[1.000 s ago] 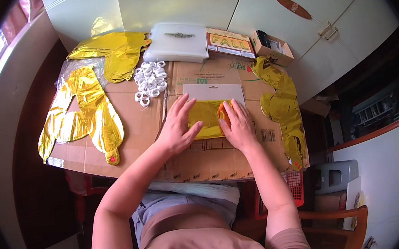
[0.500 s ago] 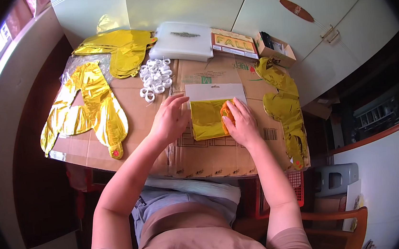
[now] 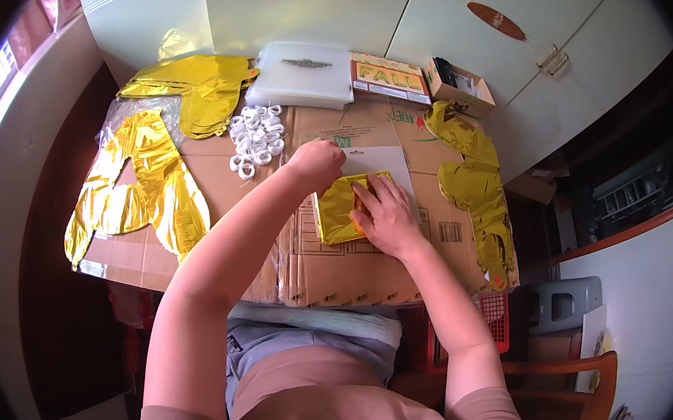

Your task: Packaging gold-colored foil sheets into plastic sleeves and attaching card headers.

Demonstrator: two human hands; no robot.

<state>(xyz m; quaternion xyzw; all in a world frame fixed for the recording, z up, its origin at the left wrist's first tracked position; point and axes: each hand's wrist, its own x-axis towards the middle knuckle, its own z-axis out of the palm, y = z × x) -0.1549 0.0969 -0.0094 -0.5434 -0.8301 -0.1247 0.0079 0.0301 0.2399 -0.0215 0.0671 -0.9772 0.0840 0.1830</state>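
Just right of the frame's middle lies the folded gold foil piece (image 3: pixel 342 209), inside a clear flat bag (image 3: pixel 381 169) with a white top. My right hand (image 3: pixel 386 215) presses flat on the foil, fingers spread, so it stays put. My left hand (image 3: pixel 317 163) is curled at the bag's upper left corner, apart from the right; whether it pinches the edge I cannot tell. Everything sits on flattened cardboard (image 3: pixel 342 266). White plastic rings (image 3: pixel 256 137) are piled above, gold foil balloons (image 3: pixel 140 188) at the left.
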